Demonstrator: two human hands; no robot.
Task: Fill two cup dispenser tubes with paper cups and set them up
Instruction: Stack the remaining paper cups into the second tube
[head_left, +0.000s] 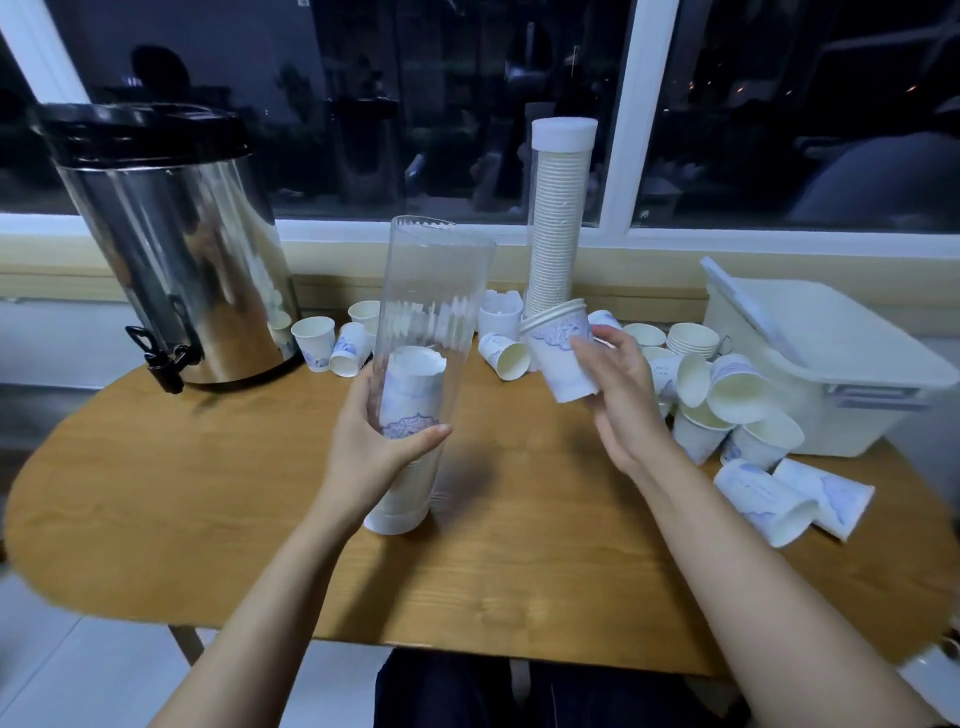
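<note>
The left hand wraps its fingers round the tilted tube. The right hand pinches a cup stack, which may jam if it enters crooked.

A steel urn with a black lid and tap stands at the far left of a wooden table, a lidded white bin at its right edge, beneath dark windows.
</note>
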